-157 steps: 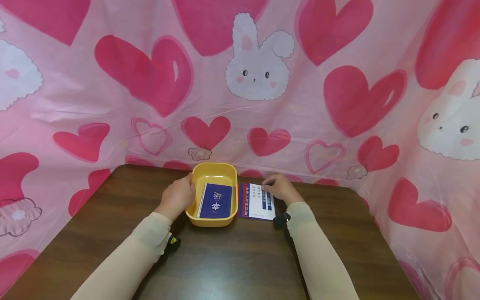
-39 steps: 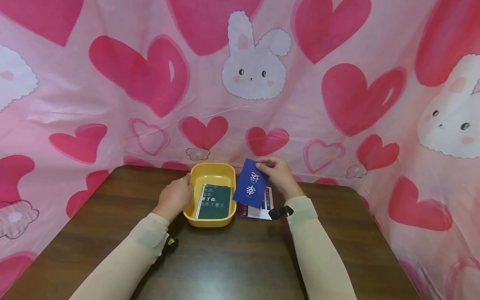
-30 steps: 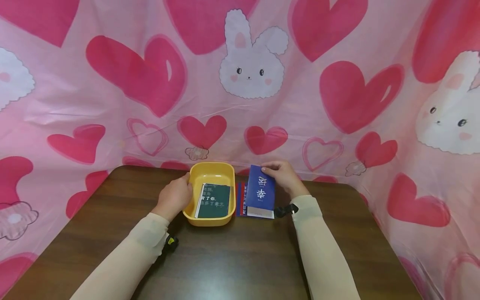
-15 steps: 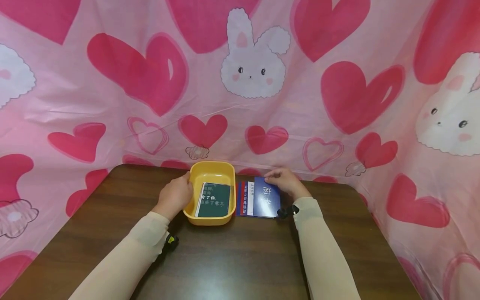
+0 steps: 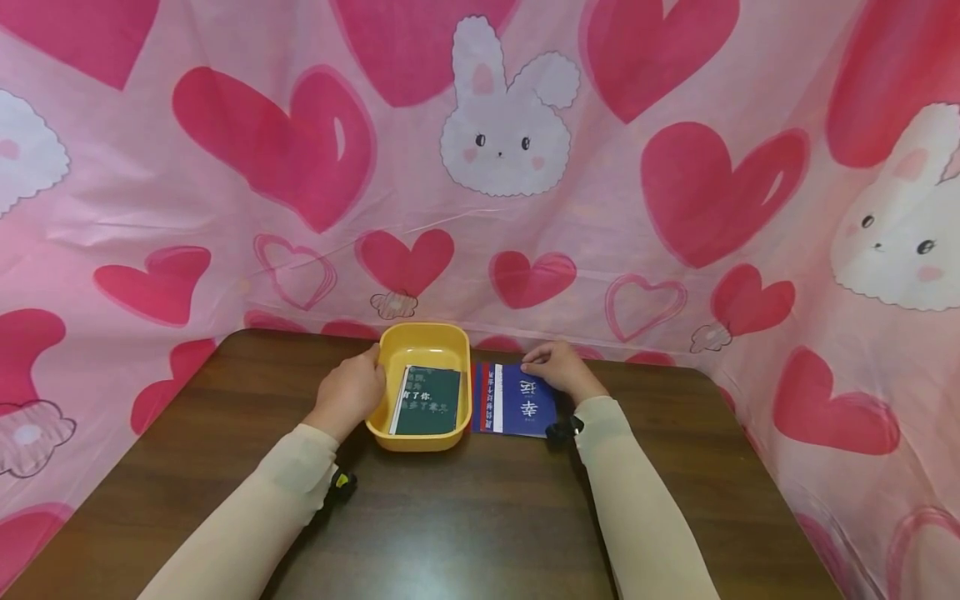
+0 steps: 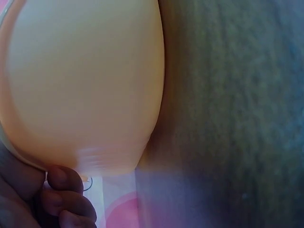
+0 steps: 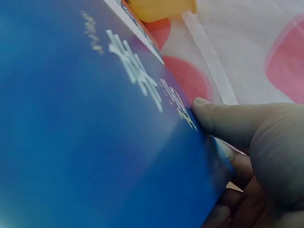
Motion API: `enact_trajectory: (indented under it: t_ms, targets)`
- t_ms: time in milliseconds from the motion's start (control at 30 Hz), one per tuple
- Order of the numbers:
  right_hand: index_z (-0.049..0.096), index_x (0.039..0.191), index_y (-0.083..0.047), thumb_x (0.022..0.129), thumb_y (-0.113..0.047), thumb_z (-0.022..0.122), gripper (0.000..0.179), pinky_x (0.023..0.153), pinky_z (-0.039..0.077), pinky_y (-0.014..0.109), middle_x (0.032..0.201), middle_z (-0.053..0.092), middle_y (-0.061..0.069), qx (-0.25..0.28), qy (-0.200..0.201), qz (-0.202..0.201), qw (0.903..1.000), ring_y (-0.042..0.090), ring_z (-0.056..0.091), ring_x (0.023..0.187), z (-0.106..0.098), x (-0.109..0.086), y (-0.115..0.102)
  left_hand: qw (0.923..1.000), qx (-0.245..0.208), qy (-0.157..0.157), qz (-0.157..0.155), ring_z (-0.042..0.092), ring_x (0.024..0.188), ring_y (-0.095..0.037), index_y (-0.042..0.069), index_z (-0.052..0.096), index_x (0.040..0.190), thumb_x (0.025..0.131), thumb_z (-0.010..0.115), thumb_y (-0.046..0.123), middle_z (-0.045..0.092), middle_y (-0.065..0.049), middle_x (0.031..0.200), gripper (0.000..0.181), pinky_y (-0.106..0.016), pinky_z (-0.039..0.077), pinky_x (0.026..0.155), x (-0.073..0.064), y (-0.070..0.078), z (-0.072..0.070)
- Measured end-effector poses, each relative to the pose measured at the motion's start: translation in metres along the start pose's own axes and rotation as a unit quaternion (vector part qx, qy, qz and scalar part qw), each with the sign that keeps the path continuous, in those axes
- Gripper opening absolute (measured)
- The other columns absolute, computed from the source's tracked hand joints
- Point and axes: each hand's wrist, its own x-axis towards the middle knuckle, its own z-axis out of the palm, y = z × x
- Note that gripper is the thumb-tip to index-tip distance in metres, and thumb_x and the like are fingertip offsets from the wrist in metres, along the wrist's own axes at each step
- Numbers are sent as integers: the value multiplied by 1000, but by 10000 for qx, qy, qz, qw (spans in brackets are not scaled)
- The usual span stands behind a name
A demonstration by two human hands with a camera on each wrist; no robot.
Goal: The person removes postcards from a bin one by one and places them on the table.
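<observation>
A yellow plastic tray (image 5: 418,445) stands near the table's far edge, with a dark green card (image 5: 429,402) printed with white characters lying in it. My left hand (image 5: 348,390) grips the tray's left rim; in the left wrist view its curled fingers (image 6: 66,183) show at the rim. Right of the tray, a blue card (image 5: 528,400) with two white characters lies over a white card and a red-and-blue card (image 5: 487,400), overlapping. My right hand (image 5: 564,371) pinches the blue card's far edge; in the right wrist view the thumb (image 7: 223,118) lies on top, fingers underneath.
The cards and tray rest on a dark brown wooden table (image 5: 435,533). Close behind its far edge hangs a pink curtain (image 5: 420,200) with hearts and rabbit faces. Dark devices are strapped at both wrists.
The blue card came out of the tray in my right hand, uncovering the green card. It moved right and down onto the cards beside the tray. My left hand stays on the rim.
</observation>
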Motion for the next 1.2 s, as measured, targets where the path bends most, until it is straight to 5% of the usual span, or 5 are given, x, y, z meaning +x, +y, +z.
enact_trajectory:
  t_ms: [333, 667, 1033, 1200]
  targets:
    - [85, 106, -5, 99, -21, 88, 18, 103, 62, 52, 111, 81, 17, -387, 330, 108, 9986, 32, 71, 104, 7, -4, -5, 9999, -85, -60, -67, 71, 113, -40, 8, 32, 179, 119, 49, 35, 63, -26, 160, 68, -64, 61, 111, -2, 1, -1]
    - [83, 88, -12, 96, -29, 91, 20, 85, 59, 40, 94, 77, 11, -589, 347, 121, 9976, 30, 67, 92, 12, 4, 1, 10000, -43, -42, -74, 71, 109, -40, 7, 32, 179, 119, 48, 34, 66, -27, 157, 67, -64, 62, 108, -1, 1, -1]
    - [87, 120, -7, 103, -25, 85, 24, 113, 60, 56, 127, 80, 18, -896, 297, 150, 9954, 36, 71, 118, 13, -4, -9, 9998, -150, -58, -102, 71, 111, -39, 10, 32, 180, 119, 50, 35, 66, -24, 158, 68, -63, 61, 111, -2, 0, -1]
    - [88, 121, -8, 105, -22, 82, 22, 115, 59, 57, 127, 81, 17, -965, 154, -30, 9952, 36, 71, 119, 14, -4, -11, 9998, -178, -70, -108, 72, 109, -37, 11, 31, 180, 119, 50, 35, 67, -22, 156, 68, -61, 62, 110, -3, 0, -2]
